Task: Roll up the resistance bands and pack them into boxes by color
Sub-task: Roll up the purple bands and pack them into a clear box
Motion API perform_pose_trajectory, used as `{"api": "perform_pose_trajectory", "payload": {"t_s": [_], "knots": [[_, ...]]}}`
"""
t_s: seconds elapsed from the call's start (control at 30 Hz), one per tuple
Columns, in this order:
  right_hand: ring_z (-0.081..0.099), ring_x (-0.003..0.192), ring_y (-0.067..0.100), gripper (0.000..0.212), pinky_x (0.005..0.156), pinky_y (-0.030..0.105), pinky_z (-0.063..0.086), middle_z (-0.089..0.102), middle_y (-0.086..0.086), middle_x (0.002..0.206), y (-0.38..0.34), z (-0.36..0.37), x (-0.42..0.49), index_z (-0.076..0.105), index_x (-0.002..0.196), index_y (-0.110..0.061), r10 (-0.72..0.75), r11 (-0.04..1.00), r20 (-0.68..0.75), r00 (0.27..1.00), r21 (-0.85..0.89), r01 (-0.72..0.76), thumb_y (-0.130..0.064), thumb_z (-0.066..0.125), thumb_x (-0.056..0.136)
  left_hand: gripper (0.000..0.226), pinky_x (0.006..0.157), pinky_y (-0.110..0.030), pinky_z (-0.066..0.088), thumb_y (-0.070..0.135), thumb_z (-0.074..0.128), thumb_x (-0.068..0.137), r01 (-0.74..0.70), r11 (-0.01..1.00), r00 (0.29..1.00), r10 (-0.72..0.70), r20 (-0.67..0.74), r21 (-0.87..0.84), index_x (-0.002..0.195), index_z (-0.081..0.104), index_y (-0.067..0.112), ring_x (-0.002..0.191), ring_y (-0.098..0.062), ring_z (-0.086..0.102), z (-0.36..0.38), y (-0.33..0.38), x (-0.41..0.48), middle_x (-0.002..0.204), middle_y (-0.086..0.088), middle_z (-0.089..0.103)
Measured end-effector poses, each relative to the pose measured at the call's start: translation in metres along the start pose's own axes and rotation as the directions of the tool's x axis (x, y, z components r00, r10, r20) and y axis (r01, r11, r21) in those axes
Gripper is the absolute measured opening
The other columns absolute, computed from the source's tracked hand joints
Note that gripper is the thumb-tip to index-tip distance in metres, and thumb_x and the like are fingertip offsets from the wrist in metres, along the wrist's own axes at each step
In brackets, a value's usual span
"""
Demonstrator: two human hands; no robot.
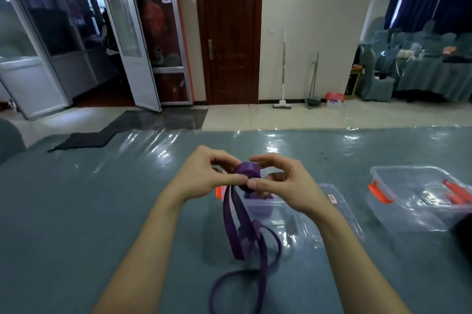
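Observation:
Both my hands hold a partly rolled purple resistance band [247, 175] above the table. My left hand [207, 173] pinches the roll from the left, and my right hand [281, 183] pinches it from the right with thumb and fingers. The unrolled tail [245, 234] hangs down and loops on the table near me. Beneath the roll stands a clear plastic box [270, 211] with more purple band [260, 210] inside. A second clear box [419, 198] with orange clips sits to the right and holds red bands [457, 192].
The table [102, 211] has a blue-grey cloth under shiny plastic film. A clear lid [339, 214] lies beside the near box. A dark object [464, 237] shows at the right edge. Beyond the table are floor, a brown door and covered chairs.

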State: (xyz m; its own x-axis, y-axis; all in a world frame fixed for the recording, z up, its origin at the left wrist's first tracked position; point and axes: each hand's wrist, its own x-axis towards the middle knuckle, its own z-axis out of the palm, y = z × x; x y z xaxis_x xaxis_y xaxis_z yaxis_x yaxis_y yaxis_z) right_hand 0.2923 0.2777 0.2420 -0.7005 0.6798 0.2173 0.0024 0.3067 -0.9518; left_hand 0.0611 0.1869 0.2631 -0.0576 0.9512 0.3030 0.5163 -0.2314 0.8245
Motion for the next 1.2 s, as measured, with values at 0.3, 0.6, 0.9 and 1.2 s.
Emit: {"api": "perform_pose_trajectory", "payload": {"t_s": [0.3,0.6,0.9,1.2], "knots": [[0.081,0.074,0.024,0.027,0.075,0.022,0.060,0.081,0.006,0.079,0.061,0.005,-0.042,0.076,0.108,-0.014,0.181,0.970,0.017,0.983,-0.169,-0.176,-0.017,0.091,0.085,0.028,0.075,-0.022,0.054,0.029,0.103,0.073,0.169,0.983,0.959,-0.181,0.216,0.076,0.096,0.088,0.028,0.074,-0.004,0.069,0.059,-0.051,-0.017,0.084,0.004,0.081],[0.076,0.076,0.028,0.028,0.081,0.035,0.063,0.080,0.022,0.101,0.096,0.006,-0.060,0.070,0.127,0.004,0.166,0.963,-0.150,0.975,0.238,-0.127,0.000,0.072,0.099,0.034,0.093,-0.023,0.060,0.026,0.093,0.078,0.250,0.837,0.962,-0.271,0.028,-0.487,0.110,0.087,0.035,0.103,-0.012,0.079,0.116,-0.081,-0.049,0.111,-0.003,0.085],[0.079,0.093,0.039,0.038,0.091,0.040,0.064,0.078,0.021,0.113,0.133,0.033,-0.092,0.065,0.120,0.004,0.354,0.763,-0.198,0.914,0.627,-0.160,-0.014,0.076,0.089,0.038,0.082,-0.023,0.063,0.008,0.093,0.078,0.369,0.793,0.919,-0.391,0.061,-0.484,0.114,0.083,0.013,0.097,-0.018,0.082,0.133,-0.080,-0.053,0.106,-0.009,0.085],[0.076,0.068,0.025,0.027,0.075,0.050,0.063,0.079,0.003,0.083,0.114,-0.009,-0.076,0.077,0.112,-0.023,0.275,0.941,-0.020,0.961,-0.197,-0.274,-0.020,0.090,0.088,0.030,0.088,-0.046,0.067,0.024,0.101,0.072,0.270,0.961,0.953,-0.276,0.125,0.065,0.098,0.088,0.028,0.085,-0.017,0.083,0.119,-0.062,-0.047,0.086,0.010,0.084]]}}
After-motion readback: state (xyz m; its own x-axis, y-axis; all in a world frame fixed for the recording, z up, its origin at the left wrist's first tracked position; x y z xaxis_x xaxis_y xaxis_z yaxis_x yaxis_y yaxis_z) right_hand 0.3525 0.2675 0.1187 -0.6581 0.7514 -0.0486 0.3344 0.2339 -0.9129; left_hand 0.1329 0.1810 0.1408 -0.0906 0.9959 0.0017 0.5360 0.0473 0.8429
